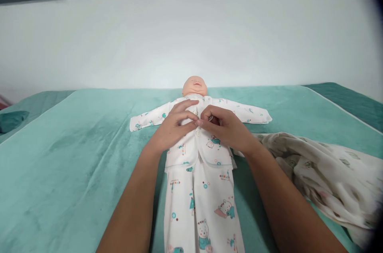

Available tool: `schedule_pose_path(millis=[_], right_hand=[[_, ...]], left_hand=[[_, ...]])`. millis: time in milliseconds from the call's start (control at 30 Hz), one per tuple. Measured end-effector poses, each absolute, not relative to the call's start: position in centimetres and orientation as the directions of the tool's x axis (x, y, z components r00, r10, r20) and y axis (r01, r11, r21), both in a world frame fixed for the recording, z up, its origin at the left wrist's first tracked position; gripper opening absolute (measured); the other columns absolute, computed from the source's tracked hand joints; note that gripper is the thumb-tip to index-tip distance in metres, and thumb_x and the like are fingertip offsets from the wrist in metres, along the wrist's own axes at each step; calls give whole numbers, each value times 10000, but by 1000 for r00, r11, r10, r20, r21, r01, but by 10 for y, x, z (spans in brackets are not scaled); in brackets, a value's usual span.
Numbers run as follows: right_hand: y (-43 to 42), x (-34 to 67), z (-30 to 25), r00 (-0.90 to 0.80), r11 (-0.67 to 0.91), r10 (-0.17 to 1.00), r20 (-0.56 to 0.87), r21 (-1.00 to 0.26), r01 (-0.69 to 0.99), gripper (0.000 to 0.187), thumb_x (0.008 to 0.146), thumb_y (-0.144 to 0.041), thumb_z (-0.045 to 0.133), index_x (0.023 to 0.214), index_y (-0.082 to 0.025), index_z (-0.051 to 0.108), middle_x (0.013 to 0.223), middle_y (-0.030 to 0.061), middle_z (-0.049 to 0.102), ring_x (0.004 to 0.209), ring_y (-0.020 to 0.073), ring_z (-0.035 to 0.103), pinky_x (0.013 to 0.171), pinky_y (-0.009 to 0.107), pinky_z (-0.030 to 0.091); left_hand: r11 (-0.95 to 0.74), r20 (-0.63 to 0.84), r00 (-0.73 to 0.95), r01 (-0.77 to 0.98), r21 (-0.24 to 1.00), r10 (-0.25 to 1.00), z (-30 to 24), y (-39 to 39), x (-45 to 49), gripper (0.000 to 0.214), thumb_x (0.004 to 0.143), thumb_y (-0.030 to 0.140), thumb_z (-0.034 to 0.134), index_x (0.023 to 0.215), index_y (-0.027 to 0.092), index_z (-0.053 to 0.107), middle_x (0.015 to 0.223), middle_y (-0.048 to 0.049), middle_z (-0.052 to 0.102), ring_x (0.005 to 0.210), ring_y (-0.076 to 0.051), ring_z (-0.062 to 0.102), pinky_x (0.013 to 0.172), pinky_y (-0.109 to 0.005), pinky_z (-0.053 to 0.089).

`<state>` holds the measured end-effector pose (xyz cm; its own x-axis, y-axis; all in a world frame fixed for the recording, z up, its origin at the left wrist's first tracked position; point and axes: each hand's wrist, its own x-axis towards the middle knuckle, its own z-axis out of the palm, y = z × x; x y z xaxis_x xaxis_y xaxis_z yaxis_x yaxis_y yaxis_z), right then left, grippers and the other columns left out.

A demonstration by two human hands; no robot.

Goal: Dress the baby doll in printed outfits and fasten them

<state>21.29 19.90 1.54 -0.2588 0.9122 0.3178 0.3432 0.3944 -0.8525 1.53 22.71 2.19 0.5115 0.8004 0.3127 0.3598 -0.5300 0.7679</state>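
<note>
A baby doll [195,85] lies on its back on a teal mat [74,153], its arms spread wide. It wears a white printed shirt [214,150] and matching trousers [200,209]. Both my hands rest on the doll's chest. My left hand [176,123] pinches the shirt's front edge with fingers bent. My right hand [223,125] is curled and pinches the shirt's opposite edge at the middle, fingertips meeting those of the left hand.
A crumpled printed cloth [326,177] lies on the mat at the right, close to my right forearm. A dark teal pillow [12,120] sits at the far left edge. A white wall [191,33] rises behind the mat.
</note>
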Motion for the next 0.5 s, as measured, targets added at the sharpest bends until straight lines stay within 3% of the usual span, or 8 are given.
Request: schedule_pose_path(millis=[100,300,500], right_hand=[[191,218,25,-307,335,929,208,-825,455,236,895,-462,631,862,-240,560,708,-51,507,613,110,403,560,266,313],[182,220,31,-425,471,872,242,-652,595,163,843,-306,688,818,-224,550,893,-39,545,719,104,450,649,265,342],[184,217,29,-382,354,910,158,-777,521,175,863,-315,653,776,-219,535,695,-57,448,635,102,378,577,265,297]], left_hand=[[-588,254,622,417,693,741,28,225,9,155,925,392,608,919,303,735,1558,61,422,1515,-245,256,1237,-516,249],[-596,169,688,448,666,705,33,223,2,116,903,382,642,926,312,731,1598,103,348,1553,-252,130,1260,-519,202],[-562,146,717,384,733,681,32,225,-1,142,922,387,609,957,307,722,1609,94,329,1561,-246,81,1156,-464,407]])
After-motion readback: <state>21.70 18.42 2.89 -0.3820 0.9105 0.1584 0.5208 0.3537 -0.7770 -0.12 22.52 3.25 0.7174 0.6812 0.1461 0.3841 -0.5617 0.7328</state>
